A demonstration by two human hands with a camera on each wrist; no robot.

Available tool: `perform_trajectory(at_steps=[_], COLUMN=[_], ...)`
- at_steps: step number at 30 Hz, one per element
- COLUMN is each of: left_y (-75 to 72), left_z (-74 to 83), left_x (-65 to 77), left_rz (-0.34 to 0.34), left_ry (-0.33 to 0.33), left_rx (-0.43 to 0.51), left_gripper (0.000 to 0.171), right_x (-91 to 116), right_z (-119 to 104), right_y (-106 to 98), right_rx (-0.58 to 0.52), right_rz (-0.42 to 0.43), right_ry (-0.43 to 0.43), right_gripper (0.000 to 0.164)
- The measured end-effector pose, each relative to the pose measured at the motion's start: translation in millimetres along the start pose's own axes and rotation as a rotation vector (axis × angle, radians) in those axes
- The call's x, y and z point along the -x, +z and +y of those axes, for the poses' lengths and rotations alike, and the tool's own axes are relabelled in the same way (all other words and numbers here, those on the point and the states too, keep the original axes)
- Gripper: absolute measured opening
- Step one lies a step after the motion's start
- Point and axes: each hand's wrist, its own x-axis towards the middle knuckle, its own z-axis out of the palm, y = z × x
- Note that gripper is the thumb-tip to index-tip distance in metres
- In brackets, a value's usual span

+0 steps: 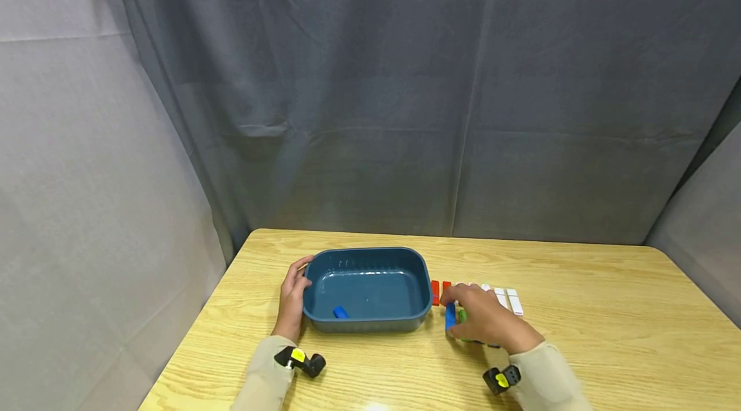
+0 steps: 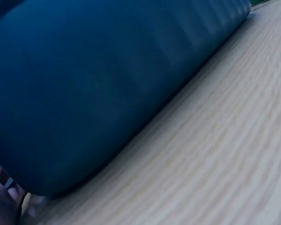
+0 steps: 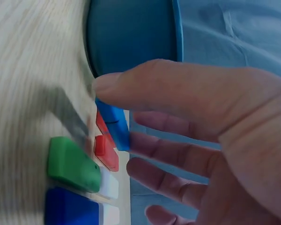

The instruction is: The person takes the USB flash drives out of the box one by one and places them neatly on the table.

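A dark blue plastic bin stands on the table, with one small blue stick lying inside near its front wall. My left hand holds the bin's left end, its thumb at the rim. Right of the bin, my right hand pinches a flat blue stick with a seam across it, between thumb and fingertips. That stick is tilted and raised off the table. Below it lie red sticks, a green one and a dark blue one. My hand partly covers this group in the head view.
Several white sticks lie just beyond my right hand. The wooden table has grey cloth hanging behind it and at both sides. Each sleeve carries a black wrist camera.
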Motion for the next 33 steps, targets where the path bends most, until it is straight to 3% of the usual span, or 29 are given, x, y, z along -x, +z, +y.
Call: perform_trajectory(at_steps=[7,33], left_y=[-4.6,-2.3], left_z=[-29.8,-30.9], left_x=[-13.4,-13.3], left_rz=[0.025,0.056], left_ry=[0.027,0.032], left_rx=[0.013,-0.020], left_gripper=[0.050,0.050], right_x=[-1,0], right_z=[-2,-3], right_y=[6,13], right_rx=[0.015,0.088], right_rz=[-0.032,-0.060], right_ry=[0.048,0.068], right_gripper=[0.043,0.039])
